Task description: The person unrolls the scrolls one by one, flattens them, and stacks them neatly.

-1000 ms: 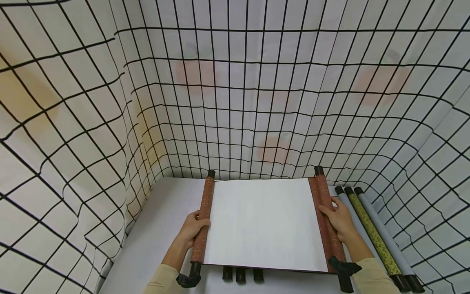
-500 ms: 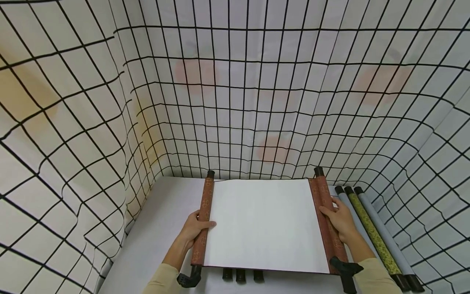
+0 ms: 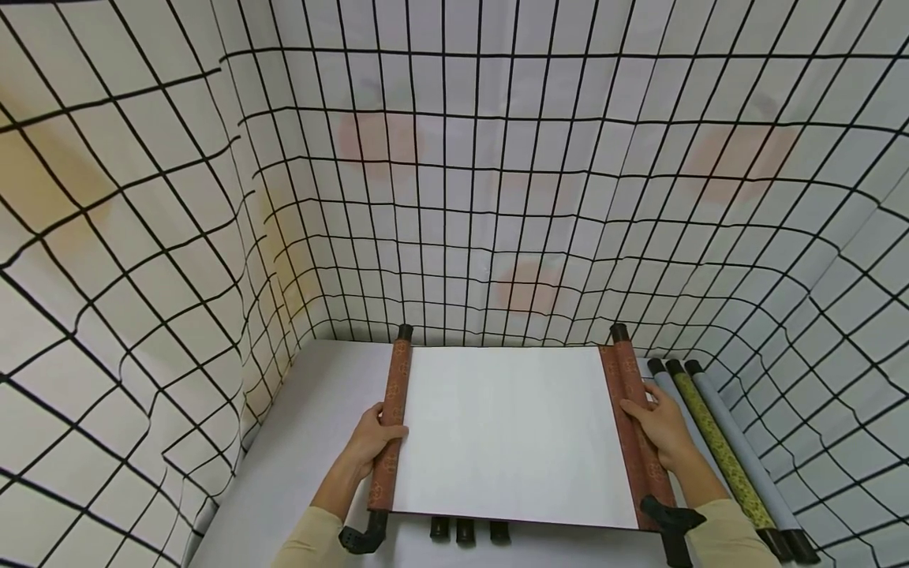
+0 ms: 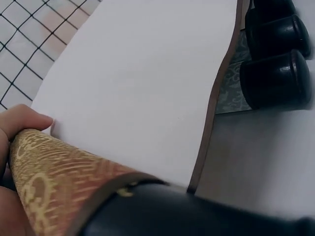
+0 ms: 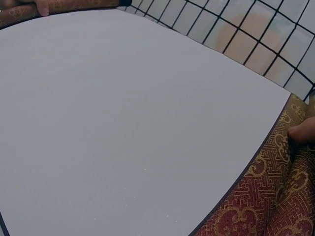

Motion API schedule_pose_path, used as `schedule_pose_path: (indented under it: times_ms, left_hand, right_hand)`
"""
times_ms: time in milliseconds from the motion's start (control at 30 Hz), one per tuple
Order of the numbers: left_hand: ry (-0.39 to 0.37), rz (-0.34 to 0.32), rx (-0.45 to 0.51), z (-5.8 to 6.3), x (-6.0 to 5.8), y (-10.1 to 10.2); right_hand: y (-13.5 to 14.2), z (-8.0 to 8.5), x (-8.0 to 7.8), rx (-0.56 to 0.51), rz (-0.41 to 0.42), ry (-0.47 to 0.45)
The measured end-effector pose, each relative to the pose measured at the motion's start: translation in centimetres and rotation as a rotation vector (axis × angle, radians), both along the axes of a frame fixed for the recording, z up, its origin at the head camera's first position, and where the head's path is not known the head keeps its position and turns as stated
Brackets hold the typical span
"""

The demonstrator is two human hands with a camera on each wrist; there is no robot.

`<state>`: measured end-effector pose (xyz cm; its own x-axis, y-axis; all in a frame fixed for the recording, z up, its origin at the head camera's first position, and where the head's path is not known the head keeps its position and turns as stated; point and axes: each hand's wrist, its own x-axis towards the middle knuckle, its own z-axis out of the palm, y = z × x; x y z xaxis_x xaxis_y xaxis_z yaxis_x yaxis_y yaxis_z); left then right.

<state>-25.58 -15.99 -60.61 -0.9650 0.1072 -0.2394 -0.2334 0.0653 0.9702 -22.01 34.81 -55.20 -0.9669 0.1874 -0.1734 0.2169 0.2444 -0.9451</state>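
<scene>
A hanging scroll (image 3: pixel 507 434) is spread partway, its white sheet bare between two rolled ends in red-brown brocade with black knobs. My left hand (image 3: pixel 374 439) grips the left roll (image 3: pixel 394 402), thumb lying over the edge of the white sheet. On the other side, my right hand (image 3: pixel 662 426) holds the right roll (image 3: pixel 632 394), thumb on its inner side. In the left wrist view the brocade roll (image 4: pixel 64 172) shows a gold pattern under the thumb. The right wrist view has gold-figured brocade (image 5: pixel 246 201) with the right thumb (image 5: pixel 302 132) against it.
Beneath the scroll, black knobs (image 3: pixel 465 532) of other rolled scrolls stick out toward the front. Three rolled scrolls, the middle one yellow-green (image 3: pixel 720 450), lie side by side at the right of the white table (image 3: pixel 284 465). Black netting (image 3: pixel 461 197) over white cloth surrounds the table.
The left roll has shifted very slightly left with my left hand, and its thumb moved onto the sheet and back. My right hand keeps its hold, nearly still.
</scene>
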Motion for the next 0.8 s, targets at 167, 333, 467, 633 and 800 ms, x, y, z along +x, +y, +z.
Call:
schedule_pose_path:
  times_ms: [167,333,467,633,800]
  left_hand:
    - [0.024,-0.010,0.003,0.06,0.03,-0.16]
    - [0.029,-0.020,0.003,0.14,0.11,-0.24]
    - [0.022,-0.017,0.002,0.09,0.07,-0.27]
    - [0.025,0.001,0.000,-0.02,-0.03,-0.28]
    - [0.022,0.013,0.015,0.12,-0.01,-0.38]
  right_hand:
    - [0.33,-0.38,0.04,-0.006,-0.011,-0.007]
    - [0.52,-0.54,0.06,-0.013,-0.009,-0.008]
    - [0.55,-0.43,0.11,-0.022,-0.005,-0.014]
    - [0.59,-0.24,0.29,-0.028,-0.002,-0.020]
    - [0.74,-0.21,0.53,-0.024,-0.005,-0.029]
